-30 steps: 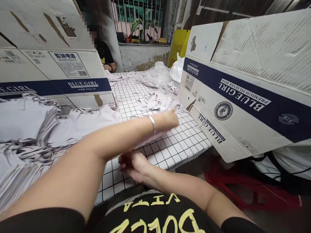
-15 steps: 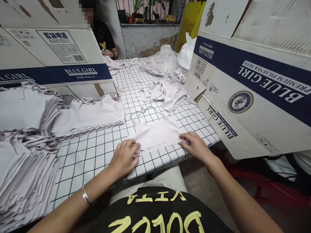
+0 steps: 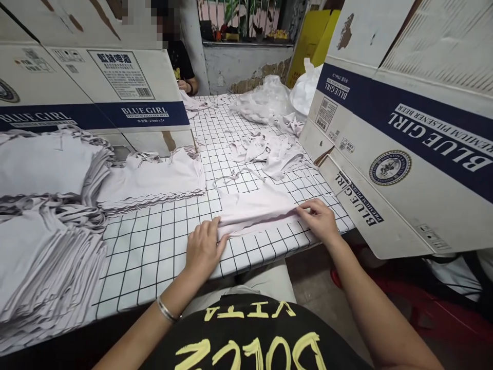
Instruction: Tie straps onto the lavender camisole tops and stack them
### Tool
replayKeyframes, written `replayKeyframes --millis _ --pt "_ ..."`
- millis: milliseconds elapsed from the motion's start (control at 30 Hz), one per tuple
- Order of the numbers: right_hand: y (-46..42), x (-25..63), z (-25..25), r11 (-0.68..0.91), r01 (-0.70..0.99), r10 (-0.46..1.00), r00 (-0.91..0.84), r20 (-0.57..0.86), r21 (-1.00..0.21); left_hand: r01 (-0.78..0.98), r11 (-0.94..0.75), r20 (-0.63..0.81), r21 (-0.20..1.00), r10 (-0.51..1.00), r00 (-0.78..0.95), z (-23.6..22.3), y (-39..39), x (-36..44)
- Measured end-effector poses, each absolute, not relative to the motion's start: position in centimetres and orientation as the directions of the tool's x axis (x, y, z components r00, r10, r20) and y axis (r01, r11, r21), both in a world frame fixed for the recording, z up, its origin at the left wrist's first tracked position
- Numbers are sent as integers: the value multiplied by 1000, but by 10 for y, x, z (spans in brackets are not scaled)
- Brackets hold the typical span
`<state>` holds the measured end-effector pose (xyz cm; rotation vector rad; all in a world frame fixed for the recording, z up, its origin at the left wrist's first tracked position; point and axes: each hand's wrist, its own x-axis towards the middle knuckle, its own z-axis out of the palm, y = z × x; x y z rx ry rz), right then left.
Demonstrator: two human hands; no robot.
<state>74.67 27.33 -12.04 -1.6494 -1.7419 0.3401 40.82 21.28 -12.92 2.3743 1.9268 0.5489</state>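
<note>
A pale pink camisole top [image 3: 254,203] with thin straps lies on the checked tablecloth in front of me, its straps pointing away. My left hand [image 3: 204,244] is at its near left corner, fingers and thumb closed on the edge. At the near right corner, my right hand [image 3: 318,218] pinches the hem between thumb and fingers. Along the near side the upper layer is drawn back, and a strip of the layer beneath shows. Just beyond lies a loose heap of similar pale garments [image 3: 269,151].
Stacks of folded pale garments [image 3: 154,180] stand on the left, before an opened cardboard box [image 3: 154,136]. Another large box [image 3: 389,200] leans over the table's right edge. Clear plastic bags [image 3: 265,100] lie at the back. A person [image 3: 185,67] sits at the far left.
The camisole's upper hem has moved away from me, baring a strip of the lower layer. Both hands have shifted with the hem, and the view has swung slightly left.
</note>
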Motion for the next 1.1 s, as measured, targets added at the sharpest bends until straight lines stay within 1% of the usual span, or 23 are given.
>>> replayKeyframes --millis 67,167,233,367,433,467,500,567,600,633,667,700,733,767,800,833,867,900,933,1000,1033,1100 --pt "267 757 -125 62 793 941 157 301 -606 939 -257 254 231 947 197 -131 216 410" --pt "257 764 -130 -16 827 952 185 244 -562 905 -349 249 243 924 290 -133 222 415" --pt "253 764 -131 -27 837 960 174 220 -546 880 -394 253 266 909 330 -132 226 419" --pt "248 765 -123 -39 851 945 202 258 -524 827 -445 310 343 885 348 -118 229 418" --pt "243 767 -115 -31 856 959 171 226 -516 810 -447 293 380 889 353 -106 223 409" --pt "240 768 -111 -24 859 977 129 171 -511 803 -439 244 402 897 369 -100 219 402" --pt "235 769 -106 -19 860 994 73 86 -509 795 -430 169 428 902 398 -95 214 395" --pt "227 769 -97 -28 850 993 -34 -109 -526 776 -394 -23 492 886 464 -87 202 382" --pt "225 768 -92 -40 838 982 -69 -179 -544 772 -357 -109 525 872 477 -85 197 377" --pt "225 766 -87 -51 823 973 -85 -212 -566 775 -311 -163 551 870 465 -83 194 373" --pt "228 761 -82 -55 807 973 -88 -211 -588 782 -262 -173 565 889 424 -82 194 372" --pt "233 754 -77 -46 793 979 -84 -184 -608 791 -222 -139 570 923 359 -83 195 372" --pt "241 745 -73 -21 783 987 -83 -138 -622 797 -204 -67 569 954 291 -83 199 373" --pt "251 733 -70 19 776 992 -95 -87 -631 800 -215 22 561 969 245 -85 205 375" --pt "262 720 -68 73 768 991 -127 -40 -637 799 -250 94 547 967 238 -87 213 378" --pt "273 705 -67 137 753 983 -183 -4 -643 794 -293 128 532 955 266 -88 221 380" --pt "284 690 -68 205 729 966 -259 13 -653 788 -326 118 522 943 312 -90 228 381" --pt "294 676 -69 270 698 938 -347 16 -663 786 -335 76 520 934 348 -92 235 380" --pt "303 664 -72 322 666 903 -430 6 -673 791 -315 23 524 934 357 -93 241 378" --pt "318 643 -81 374 634 843 -536 -36 -677 815 -219 -68 537 952 300 -95 247 370" --pt "326 635 -85 374 643 837 -545 -57 -668 833 -164 -86 528 966 245 -96 247 366" --pt "342 619 -93 314 688 870 -484 -92 -654 874 -102 -41 474 990 137 -97 244 360"
